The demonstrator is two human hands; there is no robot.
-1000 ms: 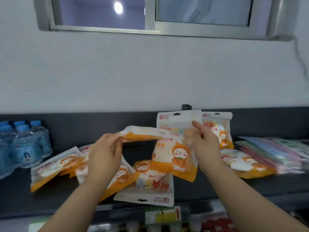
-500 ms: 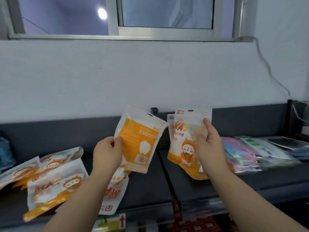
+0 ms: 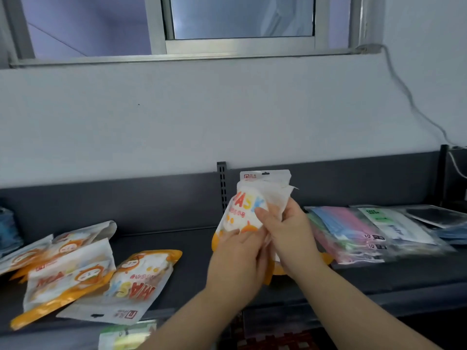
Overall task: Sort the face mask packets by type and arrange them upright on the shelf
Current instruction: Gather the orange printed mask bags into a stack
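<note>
Both my hands hold a bunch of orange-and-white "MASK" packets (image 3: 246, 210) upright over the dark shelf (image 3: 192, 251), near its middle post. My left hand (image 3: 238, 256) grips the lower front of the bunch. My right hand (image 3: 285, 228) wraps round its right side, thumb on the front. Another white packet top (image 3: 265, 175) stands behind them against the back panel. Several more orange packets (image 3: 75, 276) lie flat and scattered at the left of the shelf.
A stack of clear packets with pink, blue and green masks (image 3: 353, 233) lies flat on the right, with dark packets (image 3: 434, 215) beyond. Blue bottle caps (image 3: 7, 228) show at the far left. A cable (image 3: 414, 107) runs down the wall.
My left hand has brought its orange packet rightward against the packets in my right hand, and both hands now hold one bunch. The view has shifted right.
</note>
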